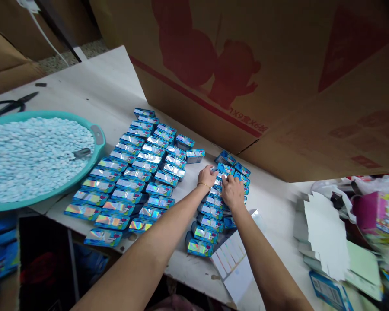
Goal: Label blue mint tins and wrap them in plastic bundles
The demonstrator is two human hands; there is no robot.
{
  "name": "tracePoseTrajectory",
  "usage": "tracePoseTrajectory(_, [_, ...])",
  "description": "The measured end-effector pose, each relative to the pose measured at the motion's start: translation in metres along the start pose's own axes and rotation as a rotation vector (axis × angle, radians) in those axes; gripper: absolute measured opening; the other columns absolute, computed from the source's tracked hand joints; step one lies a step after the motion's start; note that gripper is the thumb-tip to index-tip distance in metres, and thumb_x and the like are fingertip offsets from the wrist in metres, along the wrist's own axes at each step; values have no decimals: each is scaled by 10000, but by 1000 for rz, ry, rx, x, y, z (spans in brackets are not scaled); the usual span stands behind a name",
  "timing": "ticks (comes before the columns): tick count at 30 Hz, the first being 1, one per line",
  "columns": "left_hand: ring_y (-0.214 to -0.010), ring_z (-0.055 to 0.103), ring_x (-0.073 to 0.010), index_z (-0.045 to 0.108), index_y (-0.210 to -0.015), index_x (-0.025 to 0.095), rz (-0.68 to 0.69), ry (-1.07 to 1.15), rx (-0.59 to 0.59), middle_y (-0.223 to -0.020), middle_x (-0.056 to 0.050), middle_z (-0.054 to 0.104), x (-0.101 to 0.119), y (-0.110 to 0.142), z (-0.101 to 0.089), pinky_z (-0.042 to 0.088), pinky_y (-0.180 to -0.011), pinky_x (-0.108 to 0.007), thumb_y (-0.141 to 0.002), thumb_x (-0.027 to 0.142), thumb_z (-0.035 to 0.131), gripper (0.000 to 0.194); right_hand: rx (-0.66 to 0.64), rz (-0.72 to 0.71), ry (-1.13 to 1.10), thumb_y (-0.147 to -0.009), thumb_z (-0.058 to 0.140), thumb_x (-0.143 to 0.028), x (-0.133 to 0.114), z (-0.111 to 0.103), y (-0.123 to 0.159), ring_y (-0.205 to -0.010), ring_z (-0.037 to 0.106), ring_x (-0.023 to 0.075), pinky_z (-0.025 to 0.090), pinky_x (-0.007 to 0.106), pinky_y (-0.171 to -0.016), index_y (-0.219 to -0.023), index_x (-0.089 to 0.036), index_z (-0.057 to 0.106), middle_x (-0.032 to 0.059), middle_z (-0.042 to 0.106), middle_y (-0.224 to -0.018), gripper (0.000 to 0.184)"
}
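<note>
Small blue tins with shiny holographic film on their upward faces stand in rows on the white table (275, 203). My left hand (207, 177) has its fingers curled against the end of a blue tin (226, 169) in the right-hand group. Just beside it, my right hand (232, 192) is closed with bent fingers over the edge of another tin (215, 201) in that group. The fingers hide part of these tins. Left of my forearms lies a larger block of tins (138, 173), set in slanting rows.
A turquoise basin (99, 151) full of pale blue-white pieces, with a metal scoop (82, 152), stands at left. Scissors (13, 105) lie behind it. A big cardboard box (194, 103) borders the back. White printed card (236, 263), stacked cartons (324, 233) and colourful packages (372, 211) are at right.
</note>
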State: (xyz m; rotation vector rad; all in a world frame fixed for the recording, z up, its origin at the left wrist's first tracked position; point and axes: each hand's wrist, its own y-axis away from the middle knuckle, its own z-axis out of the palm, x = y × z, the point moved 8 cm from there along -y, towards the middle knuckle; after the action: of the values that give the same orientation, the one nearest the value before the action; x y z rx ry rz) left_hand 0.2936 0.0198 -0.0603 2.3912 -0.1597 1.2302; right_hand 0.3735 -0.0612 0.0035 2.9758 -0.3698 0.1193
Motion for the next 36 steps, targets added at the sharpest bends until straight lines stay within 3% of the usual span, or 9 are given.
tracePoseTrajectory(8, [-869, 581, -177, 534, -1078, 185, 24, -72, 28, -872, -58, 650, 1, 3, 0, 412, -759, -257, -747, 314, 531, 355, -87, -67, 166, -830, 318, -138, 11, 6, 3, -912, 428, 229, 267, 353, -740, -1268, -277, 376, 101, 497, -1079, 464])
tracePoseTrajectory(13, [-909, 568, -191, 527, -1085, 179, 35, -121, 15, -938, -81, 635, 9, 6, 1, 407, -792, -274, -772, 295, 497, 335, 23, -77, 110, -806, 356, -108, 52, -7, 33, -949, 437, 219, 292, 347, -775, -1194, -247, 469, 89, 477, -1164, 427])
tracePoseTrajectory(16, [-968, 536, -186, 472, -1152, 151, 70, -99, 120, -1077, -112, 572, 15, 15, -6, 394, -840, -286, -798, 274, 457, 376, 97, 103, -120, -812, 380, -145, 108, -2, 63, -1001, 451, 202, 308, 349, -830, -1142, -233, 513, 79, 453, -1224, 366])
tracePoseTrajectory(20, [-985, 520, -171, 474, -1148, 176, 167, -15, 176, -1102, -91, 553, 19, 56, -9, 386, -876, -304, -825, 311, 403, 357, -67, 474, -622, -656, 618, -357, 171, 55, 104, -921, 516, 196, 388, 314, -761, -1147, -170, 489, 87, 556, -1078, 542])
tracePoseTrajectory(22, [-1008, 508, -169, 512, -1102, 193, 278, -29, 127, -1076, -72, 567, 27, 90, -5, 372, -897, -300, -813, 310, 427, 323, -175, 553, -895, -525, 697, -362, 177, 82, 119, -788, 548, 174, 409, 280, -673, -1097, -139, 513, 57, 607, -908, 641])
tracePoseTrajectory(24, [-1049, 483, -177, 537, -1072, 216, 366, -79, 80, -1098, -59, 562, 35, 127, 2, 349, -921, -309, -797, 328, 460, 306, -241, 545, -1154, -498, 689, -375, 173, 92, 129, -632, 534, 138, 397, 247, -585, -915, -122, 585, -1, 591, -684, 498])
tracePoseTrajectory(28, [-1033, 506, -195, 544, -1081, 241, 491, -177, -239, -1087, -45, 589, 54, 184, 38, 364, -897, -300, -700, 402, 586, 415, -216, 517, -1475, -507, 659, -409, 176, 70, 146, -484, 454, 91, 352, 220, -507, -605, -145, 544, -50, 513, -507, 304])
tracePoseTrajectory(31, [-876, 582, -185, 573, -1050, 223, 445, -241, -481, -934, -36, 650, 58, 199, 71, 422, -784, -271, -686, 352, 603, 387, -152, 523, -1571, -486, 672, -386, 182, 46, 158, -481, 443, 85, 350, 217, -508, -559, -157, 501, -50, 515, -505, 295])
tracePoseTrajectory(36, [-816, 582, -156, 639, -918, 205, 458, -211, -576, -866, -30, 641, 64, 194, 99, 431, -741, -239, -719, 281, 556, 229, 47, 530, -1518, -533, 645, -404, 185, 30, 165, -522, 462, 101, 374, 227, -536, -596, -161, 532, -28, 531, -538, 275])
